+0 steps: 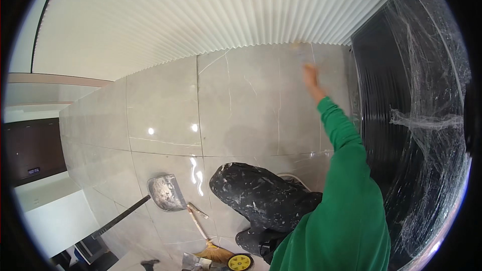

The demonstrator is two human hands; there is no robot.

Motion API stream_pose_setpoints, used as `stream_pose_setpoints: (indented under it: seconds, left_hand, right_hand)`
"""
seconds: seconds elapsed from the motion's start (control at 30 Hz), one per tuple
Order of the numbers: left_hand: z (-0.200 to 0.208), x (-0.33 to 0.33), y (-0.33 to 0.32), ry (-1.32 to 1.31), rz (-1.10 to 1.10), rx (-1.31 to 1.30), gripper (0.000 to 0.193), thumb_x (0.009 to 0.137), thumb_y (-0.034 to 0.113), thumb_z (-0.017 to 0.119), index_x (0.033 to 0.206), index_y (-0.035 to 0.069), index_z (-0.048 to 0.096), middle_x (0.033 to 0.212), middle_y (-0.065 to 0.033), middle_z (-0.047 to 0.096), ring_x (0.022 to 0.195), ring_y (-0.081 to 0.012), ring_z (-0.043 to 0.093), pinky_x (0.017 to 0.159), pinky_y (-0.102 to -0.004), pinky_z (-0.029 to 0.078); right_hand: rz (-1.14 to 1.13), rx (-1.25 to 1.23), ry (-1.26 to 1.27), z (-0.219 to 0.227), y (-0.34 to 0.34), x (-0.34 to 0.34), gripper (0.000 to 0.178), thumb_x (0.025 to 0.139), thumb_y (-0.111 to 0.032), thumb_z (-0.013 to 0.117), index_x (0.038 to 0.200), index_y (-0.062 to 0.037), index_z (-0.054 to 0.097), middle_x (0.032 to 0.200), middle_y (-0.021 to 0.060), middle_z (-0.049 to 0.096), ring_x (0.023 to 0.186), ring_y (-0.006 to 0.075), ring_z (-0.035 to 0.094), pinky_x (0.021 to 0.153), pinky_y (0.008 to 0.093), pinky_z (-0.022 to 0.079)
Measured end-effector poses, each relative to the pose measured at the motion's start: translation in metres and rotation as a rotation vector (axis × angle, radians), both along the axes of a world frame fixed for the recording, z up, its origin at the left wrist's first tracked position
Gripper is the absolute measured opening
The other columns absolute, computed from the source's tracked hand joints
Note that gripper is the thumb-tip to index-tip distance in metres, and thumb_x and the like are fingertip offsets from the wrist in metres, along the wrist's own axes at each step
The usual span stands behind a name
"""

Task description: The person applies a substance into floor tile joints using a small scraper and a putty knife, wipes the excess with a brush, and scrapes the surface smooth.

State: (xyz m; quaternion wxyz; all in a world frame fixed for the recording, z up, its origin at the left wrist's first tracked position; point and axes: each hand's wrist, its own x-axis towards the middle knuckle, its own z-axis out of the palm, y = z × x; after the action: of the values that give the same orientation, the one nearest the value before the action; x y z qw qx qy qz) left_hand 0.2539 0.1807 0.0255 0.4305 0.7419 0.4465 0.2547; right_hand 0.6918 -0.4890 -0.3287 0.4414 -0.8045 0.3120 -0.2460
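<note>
My right hand (311, 76), in a green sleeve (351, 180), reaches forward over the floor toward the bottom edge of a white ribbed wall panel (241, 10). Motion smears the fingers, though they look closed. Just beyond them, low against the ribbed panel, a small yellowish blur (297, 46) shows; its kind cannot be made out. My left hand is out of sight. Beneath me, my bent leg in black trousers (261, 188) with pale spatters rests near the floor.
Dark panelling (381, 70) wrapped in clear plastic film borders the right side. A dirty dustpan (168, 193) with a long black handle (120, 217), a straw broom (216, 252) and a yellow-and-black disc (240, 262) lie on the grey tiled floor (165, 105). A dark door (35, 150) stands far left.
</note>
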Motion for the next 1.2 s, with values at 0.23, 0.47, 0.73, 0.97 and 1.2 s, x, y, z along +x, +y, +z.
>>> stream_pose_setpoints:
  seconds: [0.23,0.47,0.73,0.97,1.2]
  left_hand:
    - [-0.033,-0.026,0.032,-0.037,-0.034,0.437,0.023,0.091,0.023,0.058,0.082,0.002,0.065,0.075,-0.0085,0.057,0.061,-0.0179,0.049,0.054,-0.03,0.04]
    - [0.012,-0.007,-0.021,-0.08,0.062,0.12,0.007,0.079,0.007,0.06,0.078,0.0,0.061,0.075,-0.0067,0.058,0.064,-0.0162,0.051,0.054,-0.0298,0.041]
    - [0.014,-0.011,-0.022,-0.034,0.112,0.119,0.003,0.076,0.001,0.061,0.078,0.0,0.061,0.077,-0.0054,0.06,0.068,-0.0156,0.054,0.059,-0.0296,0.044]
    - [0.038,0.003,-0.052,-0.097,0.105,0.164,0.006,0.074,0.003,0.061,0.073,-0.003,0.058,0.071,-0.0055,0.058,0.063,-0.017,0.05,0.057,-0.033,0.043]
    - [0.018,-0.006,-0.03,-0.036,0.055,0.061,0.01,0.072,0.006,0.059,0.068,-0.003,0.057,0.067,-0.0058,0.056,0.059,-0.0171,0.048,0.053,-0.0335,0.04]
  right_hand:
    - [0.43,0.603,0.07,0.0,0.282,0.13,0.026,0.093,-0.026,0.057,0.099,-0.0028,0.067,0.075,0.0122,0.066,0.069,0.024,0.063,0.061,0.041,0.048]
    - [-0.564,0.456,-0.01,0.016,0.219,0.143,0.022,0.093,-0.013,0.051,0.094,0.0052,0.063,0.087,0.0239,0.066,0.082,0.0407,0.065,0.071,0.0473,0.051]
    - [0.022,0.574,0.064,0.004,0.315,0.179,0.034,0.094,-0.027,0.052,0.113,0.0009,0.059,0.108,0.0264,0.063,0.104,0.0438,0.06,0.087,0.0507,0.048]
    - [0.084,0.496,0.338,-0.019,0.292,0.21,0.037,0.092,-0.031,0.055,0.089,0.0019,0.071,0.089,0.0233,0.07,0.085,0.0403,0.069,0.068,0.0495,0.055]
    - [-0.362,0.342,0.174,-0.03,-0.066,0.03,0.029,0.087,-0.022,0.059,0.097,0.0041,0.066,0.084,0.0116,0.065,0.077,0.0213,0.057,0.066,0.0446,0.045]
